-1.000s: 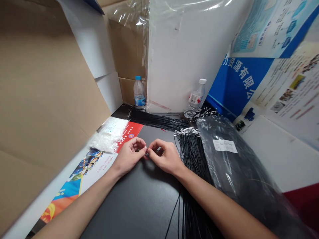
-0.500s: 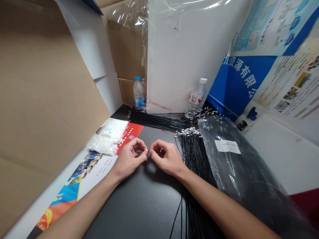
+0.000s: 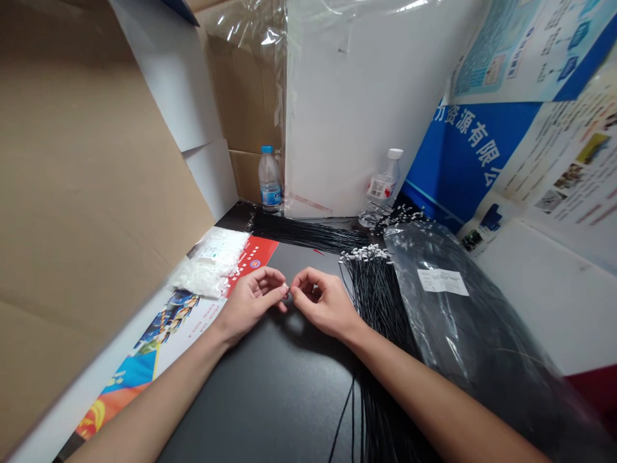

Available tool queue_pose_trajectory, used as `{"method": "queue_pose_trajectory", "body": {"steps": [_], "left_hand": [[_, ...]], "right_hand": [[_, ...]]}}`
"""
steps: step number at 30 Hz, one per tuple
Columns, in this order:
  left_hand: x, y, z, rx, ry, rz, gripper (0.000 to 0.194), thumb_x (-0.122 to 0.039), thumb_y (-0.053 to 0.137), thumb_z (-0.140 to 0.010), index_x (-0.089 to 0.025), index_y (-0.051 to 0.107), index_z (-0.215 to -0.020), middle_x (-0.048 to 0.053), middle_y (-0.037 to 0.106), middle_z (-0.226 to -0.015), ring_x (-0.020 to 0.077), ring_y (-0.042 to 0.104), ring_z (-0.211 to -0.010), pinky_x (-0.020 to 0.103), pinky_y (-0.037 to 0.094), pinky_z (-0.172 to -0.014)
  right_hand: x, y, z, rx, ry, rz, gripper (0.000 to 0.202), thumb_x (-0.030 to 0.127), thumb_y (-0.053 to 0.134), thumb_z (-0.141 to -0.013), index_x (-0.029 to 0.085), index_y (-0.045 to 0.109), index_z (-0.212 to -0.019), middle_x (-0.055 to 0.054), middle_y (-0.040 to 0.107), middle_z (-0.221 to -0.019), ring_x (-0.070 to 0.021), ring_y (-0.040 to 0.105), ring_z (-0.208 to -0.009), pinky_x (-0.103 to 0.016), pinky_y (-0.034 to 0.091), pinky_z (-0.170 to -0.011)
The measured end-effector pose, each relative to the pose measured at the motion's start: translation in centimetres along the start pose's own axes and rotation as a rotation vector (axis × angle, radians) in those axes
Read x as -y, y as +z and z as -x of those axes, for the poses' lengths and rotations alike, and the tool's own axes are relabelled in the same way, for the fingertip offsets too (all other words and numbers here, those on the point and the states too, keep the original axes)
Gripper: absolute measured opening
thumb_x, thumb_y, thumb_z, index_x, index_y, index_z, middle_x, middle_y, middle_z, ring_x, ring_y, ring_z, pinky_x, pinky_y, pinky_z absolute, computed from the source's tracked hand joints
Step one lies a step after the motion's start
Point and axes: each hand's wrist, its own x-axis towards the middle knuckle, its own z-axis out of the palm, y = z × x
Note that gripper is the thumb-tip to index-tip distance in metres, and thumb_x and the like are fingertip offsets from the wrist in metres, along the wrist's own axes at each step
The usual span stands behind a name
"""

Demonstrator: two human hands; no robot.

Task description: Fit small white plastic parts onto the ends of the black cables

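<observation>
My left hand [image 3: 255, 301] pinches a tiny pale piece [image 3: 286, 287] between thumb and forefinger, above the dark table [image 3: 270, 399]. Close beside it, my right hand [image 3: 322, 301] has thumb and forefinger pressed together at the piece; what they hold is too small to make out. To the right of my right hand lies a bundle of black wires [image 3: 380, 296] with white connectors at the far end. A bag of small white parts [image 3: 207, 263] lies beyond my left hand, at the left.
More black wires [image 3: 308, 231] lie across the back. Two bottles, one blue-capped [image 3: 270, 180] and one white-capped [image 3: 383, 186], stand behind them. A clear plastic bag [image 3: 463, 334] with a label covers the right side. Cardboard [image 3: 96, 154] rises at the left.
The fingertips have shifted slightly, and the pale piece between them shows more clearly. My left hand's lower fingers have moved a little. The view has tilted slightly.
</observation>
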Motion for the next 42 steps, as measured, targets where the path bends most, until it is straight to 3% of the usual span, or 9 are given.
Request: {"method": "queue_pose_trajectory", "body": {"steps": [8, 20, 24, 33, 42], "left_hand": [[0.2, -0.1, 0.0, 0.003, -0.127, 0.190, 0.031, -0.032, 0.082, -0.068, -0.014, 0.068, -0.088, 0.001, 0.067, -0.076, 0.0095, 0.060, -0.063, 0.022, 0.051, -0.062], [0.9, -0.4, -0.3, 0.023, -0.197, 0.330, 0.029, -0.029, 0.085, -0.067, -0.013, 0.073, -0.089, 0.002, 0.068, -0.076, 0.0088, 0.059, -0.065, 0.019, 0.050, -0.060], [1.1, -0.6, -0.3, 0.020, -0.197, 0.338, 0.029, -0.029, 0.084, -0.068, -0.014, 0.073, -0.091, 0.002, 0.068, -0.075, 0.0090, 0.059, -0.063, 0.021, 0.050, -0.061], [1.0, -0.5, -0.2, 0.023, -0.171, 0.304, 0.030, -0.029, 0.085, -0.068, -0.013, 0.073, -0.090, 0.002, 0.068, -0.077, 0.0085, 0.058, -0.063, 0.021, 0.050, -0.062], [0.8, -0.3, -0.3, 0.013, -0.165, 0.313, 0.032, -0.032, 0.085, -0.066, -0.012, 0.073, -0.087, 0.002, 0.066, -0.073, 0.0089, 0.057, -0.062, 0.021, 0.049, -0.059]], "right_hand": [[-0.4, -0.1, -0.1, -0.028, -0.029, 0.010, 0.009, 0.024, 0.058, -0.080, 0.017, 0.060, -0.075, 0.002, 0.058, -0.061, -0.0080, 0.046, -0.051, -0.020, 0.037, -0.049], [-0.2, -0.3, 0.3, -0.090, -0.181, 0.097, 0.006, 0.021, 0.055, -0.082, 0.018, 0.059, -0.078, 0.002, 0.059, -0.064, -0.0075, 0.048, -0.051, -0.020, 0.039, -0.049], [-0.3, -0.3, 0.3, -0.120, -0.235, 0.153, 0.006, 0.021, 0.055, -0.082, 0.019, 0.060, -0.079, 0.001, 0.060, -0.066, -0.0076, 0.048, -0.052, -0.020, 0.040, -0.050], [-0.1, -0.2, 0.2, -0.089, -0.195, 0.149, 0.006, 0.019, 0.055, -0.082, 0.019, 0.060, -0.078, 0.004, 0.059, -0.060, -0.0072, 0.050, -0.050, -0.019, 0.040, -0.049], [-0.4, -0.3, 0.3, -0.133, -0.268, 0.286, 0.008, 0.022, 0.056, -0.085, 0.020, 0.064, -0.083, 0.000, 0.068, -0.071, -0.0097, 0.058, -0.060, -0.021, 0.044, -0.057]]}}
